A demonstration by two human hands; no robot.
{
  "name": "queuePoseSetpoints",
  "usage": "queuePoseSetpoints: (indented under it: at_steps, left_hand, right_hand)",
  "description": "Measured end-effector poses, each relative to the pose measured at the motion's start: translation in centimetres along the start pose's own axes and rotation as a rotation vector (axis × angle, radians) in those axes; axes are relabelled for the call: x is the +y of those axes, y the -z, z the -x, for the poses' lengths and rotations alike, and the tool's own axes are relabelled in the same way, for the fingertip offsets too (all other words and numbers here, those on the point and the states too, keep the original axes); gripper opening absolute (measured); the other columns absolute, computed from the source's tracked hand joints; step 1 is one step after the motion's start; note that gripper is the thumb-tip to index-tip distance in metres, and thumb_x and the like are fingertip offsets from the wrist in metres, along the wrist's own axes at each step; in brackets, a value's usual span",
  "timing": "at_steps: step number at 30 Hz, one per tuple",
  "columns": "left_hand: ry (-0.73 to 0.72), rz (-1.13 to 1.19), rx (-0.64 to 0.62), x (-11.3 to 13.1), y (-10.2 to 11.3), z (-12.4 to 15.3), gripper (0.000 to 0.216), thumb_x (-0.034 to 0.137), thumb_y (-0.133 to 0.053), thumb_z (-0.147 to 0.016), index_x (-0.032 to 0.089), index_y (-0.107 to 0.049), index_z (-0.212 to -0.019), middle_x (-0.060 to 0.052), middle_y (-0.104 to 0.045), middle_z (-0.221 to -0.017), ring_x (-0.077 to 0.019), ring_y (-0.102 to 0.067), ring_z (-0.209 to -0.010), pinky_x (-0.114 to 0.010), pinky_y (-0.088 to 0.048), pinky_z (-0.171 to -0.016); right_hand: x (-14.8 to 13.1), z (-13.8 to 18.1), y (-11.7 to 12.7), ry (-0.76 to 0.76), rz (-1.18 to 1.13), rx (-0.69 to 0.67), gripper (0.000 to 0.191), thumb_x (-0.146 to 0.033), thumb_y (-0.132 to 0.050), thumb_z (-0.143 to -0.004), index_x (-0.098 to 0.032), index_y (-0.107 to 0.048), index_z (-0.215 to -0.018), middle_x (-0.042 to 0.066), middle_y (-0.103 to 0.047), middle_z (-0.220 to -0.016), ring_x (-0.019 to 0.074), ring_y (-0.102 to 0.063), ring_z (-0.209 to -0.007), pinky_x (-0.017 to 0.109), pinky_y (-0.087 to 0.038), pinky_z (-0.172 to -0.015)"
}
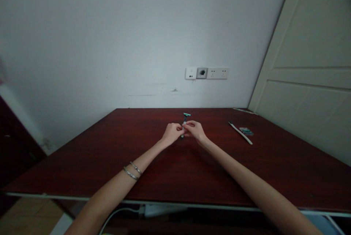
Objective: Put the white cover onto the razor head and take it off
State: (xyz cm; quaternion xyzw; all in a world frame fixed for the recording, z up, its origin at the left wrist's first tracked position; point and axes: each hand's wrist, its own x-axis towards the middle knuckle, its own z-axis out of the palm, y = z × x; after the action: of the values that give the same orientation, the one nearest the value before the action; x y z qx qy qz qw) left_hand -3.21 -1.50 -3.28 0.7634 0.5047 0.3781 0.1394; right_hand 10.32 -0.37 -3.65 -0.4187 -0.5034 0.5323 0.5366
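A razor (pixel 185 118) stands roughly upright between my two hands, over the middle of the dark red table (pixel 90 154). Its head points up and away from me, with a pale green strip along the top. My left hand (pixel 172 132) is closed on the razor's handle from the left, thumb and fingers pinched together. From the other side my right hand (pixel 195 131) also pinches the handle, a little higher. The fingers cover much of the handle; its dark lower end shows beneath them.
To the right lie a long thin white strip (pixel 240 133) with a dark tip and a small clear pack (pixel 246 131) with teal pieces. Another narrow strip (pixel 245 111) rests at the back right corner. Wall sockets (pixel 218 73) sit above the table's back edge, and a pale door (pixel 309 74) stands right.
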Motion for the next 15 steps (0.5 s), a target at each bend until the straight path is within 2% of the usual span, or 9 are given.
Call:
queuePoseSetpoints:
  at_steps: [5,9,15]
  left_hand:
    - [-0.003,-0.085,-0.006,-0.1,0.0,0.0,0.022,0.025,-0.053,-0.072,0.012,-0.070,-0.065,-0.006,-0.068,-0.062,-0.0133,-0.059,-0.057,-0.021,-0.040,-0.056]
    - [0.016,-0.131,-0.034,-0.8,0.8,-0.4,0.025,0.027,-0.053,-0.071,0.012,-0.069,-0.061,-0.006,-0.066,-0.057,-0.0138,-0.059,-0.055,-0.021,-0.042,-0.055]
    - [0.286,-0.150,-0.230,-2.8,2.5,-0.9,0.030,0.028,-0.048,-0.073,0.010,-0.065,-0.058,-0.006,-0.061,-0.050,-0.0113,-0.054,-0.038,-0.020,-0.043,-0.042]
  right_hand:
    - [0.0,0.1,0.1,-0.009,0.020,-0.019,0.016,-0.021,-0.071,-0.065,-0.015,-0.058,-0.073,0.000,-0.061,-0.064,0.0114,-0.060,-0.055,0.024,-0.057,-0.044]
    - [-0.4,0.0,0.7,-0.006,0.058,-0.047,0.014,-0.026,-0.065,-0.072,-0.014,-0.061,-0.079,0.003,-0.063,-0.072,0.0138,-0.061,-0.064,0.026,-0.057,-0.045]
    - [-0.3,-1.7,3.5,-0.058,0.130,0.008,0.019,-0.032,-0.060,-0.077,-0.014,-0.060,-0.082,0.007,-0.062,-0.081,0.0122,-0.059,-0.061,0.028,-0.056,-0.044]
